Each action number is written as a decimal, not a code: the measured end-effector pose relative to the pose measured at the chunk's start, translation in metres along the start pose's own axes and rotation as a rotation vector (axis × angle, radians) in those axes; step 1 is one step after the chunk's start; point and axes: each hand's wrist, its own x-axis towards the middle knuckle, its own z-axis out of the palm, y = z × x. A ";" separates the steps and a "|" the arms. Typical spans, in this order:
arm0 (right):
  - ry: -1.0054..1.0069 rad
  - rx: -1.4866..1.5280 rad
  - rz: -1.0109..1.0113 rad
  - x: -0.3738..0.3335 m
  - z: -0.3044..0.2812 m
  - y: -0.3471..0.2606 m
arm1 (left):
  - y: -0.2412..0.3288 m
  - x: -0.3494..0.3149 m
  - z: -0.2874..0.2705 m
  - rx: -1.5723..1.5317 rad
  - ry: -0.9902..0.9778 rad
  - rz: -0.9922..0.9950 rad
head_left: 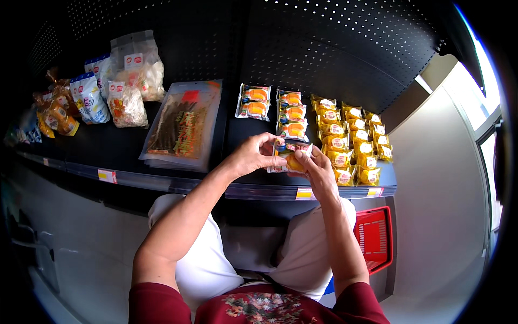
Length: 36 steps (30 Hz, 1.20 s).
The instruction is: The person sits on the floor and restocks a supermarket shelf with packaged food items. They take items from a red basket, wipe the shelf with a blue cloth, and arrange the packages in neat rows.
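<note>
Both of my hands grip one small wrapped snack cake point(289, 156) just above the shelf's front edge. My left hand point(253, 156) pinches its left end between thumb and fingers. On the other end, my right hand point(321, 168) presses its thumb on top, with its fingers partly hidden beneath. Directly behind it lies a column of matching orange-and-white wrapped cakes point(292, 129). A shorter column of the same wrapped cakes point(253, 109) is to its left. Several yellow-wrapped cakes point(338, 142) stand in rows close to my right hand.
Flat clear packs of dark dried strips point(181, 127) lie left on the black shelf point(232, 132). Farther left stand bagged snacks point(127, 103) and a blue-white pouch point(89, 98). Price tags point(305, 194) line the shelf edge. A red basket point(373, 237) sits below right, beside a pale panel point(431, 205).
</note>
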 end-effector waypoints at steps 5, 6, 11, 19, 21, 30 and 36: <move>0.205 -0.054 -0.236 -0.057 -0.026 -0.013 | 0.021 -0.003 0.003 -0.131 -0.053 0.020; 0.302 -0.060 -0.312 -0.072 -0.031 -0.021 | 0.019 0.000 -0.001 -0.094 -0.005 0.024; 0.795 -0.159 -0.522 -0.147 -0.123 -0.022 | 0.005 0.019 -0.004 0.000 0.144 -0.021; 0.987 -0.473 -0.114 -0.273 -0.319 0.226 | -0.010 0.033 0.001 0.031 0.235 -0.067; 0.989 -0.500 0.024 -0.276 -0.294 0.254 | -0.014 0.032 -0.004 0.035 0.260 -0.088; 0.812 -0.775 0.158 -0.218 -0.257 0.209 | -0.010 0.051 -0.007 -0.062 0.343 -0.285; 0.781 -0.546 -0.374 -0.099 -0.164 0.009 | -0.029 0.065 -0.004 -0.104 0.345 -0.231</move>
